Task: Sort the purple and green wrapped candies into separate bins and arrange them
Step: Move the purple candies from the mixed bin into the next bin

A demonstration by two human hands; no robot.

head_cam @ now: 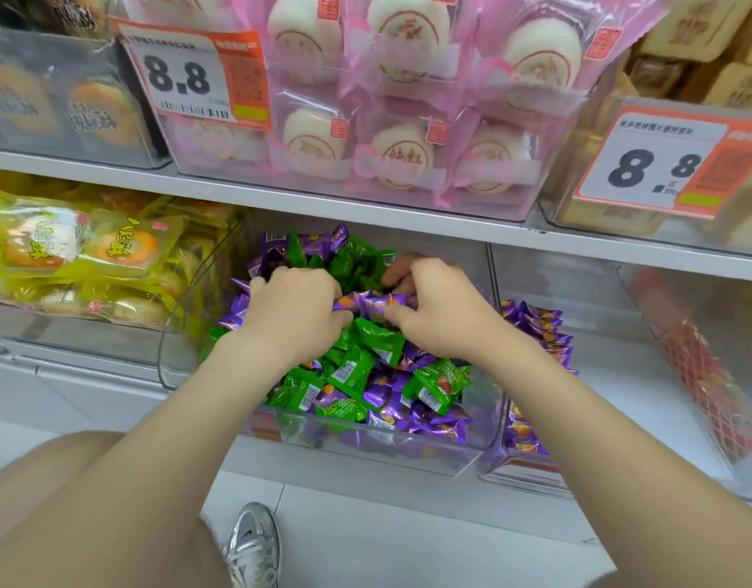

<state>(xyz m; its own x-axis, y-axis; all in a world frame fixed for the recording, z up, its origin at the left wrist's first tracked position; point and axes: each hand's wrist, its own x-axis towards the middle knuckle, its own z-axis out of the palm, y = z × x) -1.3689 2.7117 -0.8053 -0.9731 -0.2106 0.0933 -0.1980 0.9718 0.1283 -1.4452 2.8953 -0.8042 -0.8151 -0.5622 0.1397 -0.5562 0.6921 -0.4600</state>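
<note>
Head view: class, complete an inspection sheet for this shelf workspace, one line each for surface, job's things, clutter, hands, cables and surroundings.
Surface: white shelf carrying clear bins.
Job's things: middle bin holds mixed green candies and purple ones; right bin shows only purple candies.
Clutter: nothing seen.
Hands: left hand and right hand both grip the held purple candies above the mixed pile.
Cables: nothing seen.
Surroundings: yellow snack packs to the left, pink-wrapped pastries above, price tag reading 8.8, silver shoe on the floor.
</note>
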